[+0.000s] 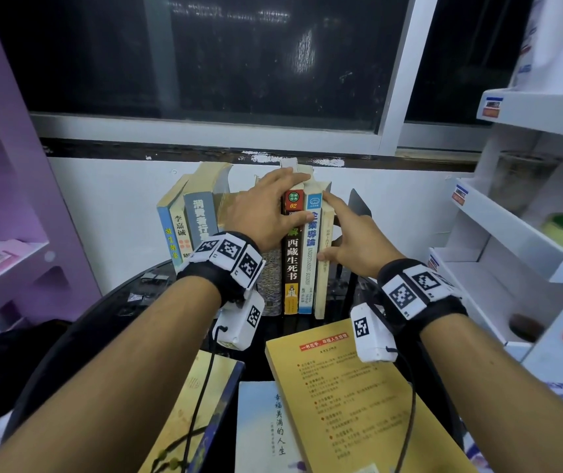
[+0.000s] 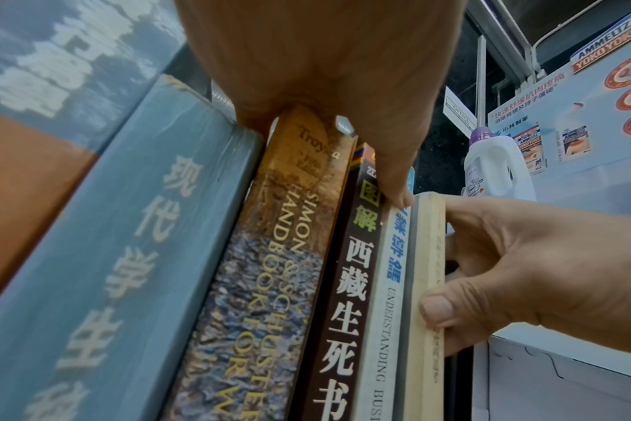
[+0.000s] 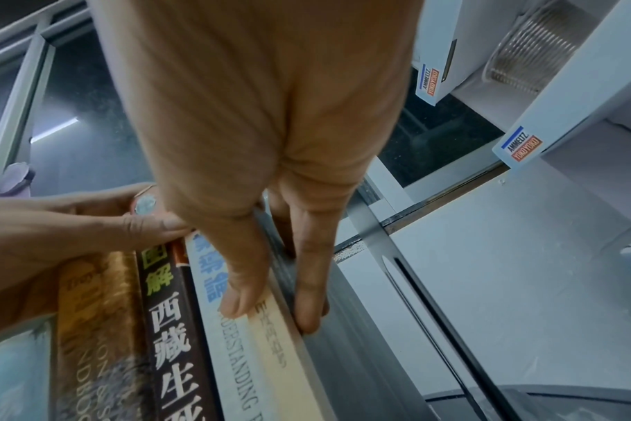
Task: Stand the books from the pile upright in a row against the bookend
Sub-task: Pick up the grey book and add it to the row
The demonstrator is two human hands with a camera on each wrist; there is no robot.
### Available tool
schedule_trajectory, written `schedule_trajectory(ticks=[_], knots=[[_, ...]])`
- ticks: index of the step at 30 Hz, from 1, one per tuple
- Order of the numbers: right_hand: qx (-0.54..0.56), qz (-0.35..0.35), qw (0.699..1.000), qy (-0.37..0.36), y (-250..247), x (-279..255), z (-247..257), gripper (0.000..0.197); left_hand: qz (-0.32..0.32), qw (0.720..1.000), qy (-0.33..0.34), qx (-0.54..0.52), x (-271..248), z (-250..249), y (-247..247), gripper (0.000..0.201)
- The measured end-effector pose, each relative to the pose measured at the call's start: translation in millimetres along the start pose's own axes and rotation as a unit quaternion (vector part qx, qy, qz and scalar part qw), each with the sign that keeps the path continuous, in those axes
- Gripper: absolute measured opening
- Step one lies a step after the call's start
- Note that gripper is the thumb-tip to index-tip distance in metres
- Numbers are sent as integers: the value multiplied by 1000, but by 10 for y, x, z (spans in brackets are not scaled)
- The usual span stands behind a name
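Note:
Several books stand upright on the dark round table (image 1: pixel 109 312). My left hand (image 1: pixel 290 196) lies over their tops, thumb (image 2: pixel 397 193) on the spines of the brown book (image 1: pixel 292 261) and the blue-white book (image 1: pixel 309 264). My right hand (image 1: pixel 327 227) pinches the thin cream book (image 1: pixel 324 285) at the row's right end, thumb (image 3: pixel 235 307) on its spine and a finger (image 3: pixel 307 313) on its right face. The black metal bookend (image 1: pixel 358 203) stands just right of it, a narrow gap between. The pile lies near me: a yellow book (image 1: pixel 341 387), a white one (image 1: pixel 266 428), a yellow-blue one (image 1: pixel 187 404).
At the row's left end, a blue-yellow book (image 1: pixel 174 233) and a grey book (image 1: pixel 201 213) lean to the right. A purple shelf (image 1: pixel 17 199) stands at the left, a white display rack (image 1: pixel 512 233) close at the right. A wall and a dark window (image 1: pixel 205 63) are behind.

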State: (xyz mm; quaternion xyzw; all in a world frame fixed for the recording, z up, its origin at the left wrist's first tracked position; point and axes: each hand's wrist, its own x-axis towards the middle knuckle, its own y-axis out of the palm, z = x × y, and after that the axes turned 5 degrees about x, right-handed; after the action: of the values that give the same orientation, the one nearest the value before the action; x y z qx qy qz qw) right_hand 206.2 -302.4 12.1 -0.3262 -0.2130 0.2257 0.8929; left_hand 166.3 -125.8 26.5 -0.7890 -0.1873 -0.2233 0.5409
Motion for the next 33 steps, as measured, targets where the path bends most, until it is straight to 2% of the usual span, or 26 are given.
schedule_trajectory(ticks=[15, 26, 33], knots=[[19, -25, 999, -17, 65, 76, -92, 90, -8, 1000, -3, 5, -17, -17, -4, 59], [18, -3, 1000, -9, 25, 88, -88, 94, -7, 1000, -6, 4, -31, -34, -12, 60], [8, 6, 1000, 10, 1, -8, -36, 102, 25, 1000, -8, 4, -45, -62, -70, 62]])
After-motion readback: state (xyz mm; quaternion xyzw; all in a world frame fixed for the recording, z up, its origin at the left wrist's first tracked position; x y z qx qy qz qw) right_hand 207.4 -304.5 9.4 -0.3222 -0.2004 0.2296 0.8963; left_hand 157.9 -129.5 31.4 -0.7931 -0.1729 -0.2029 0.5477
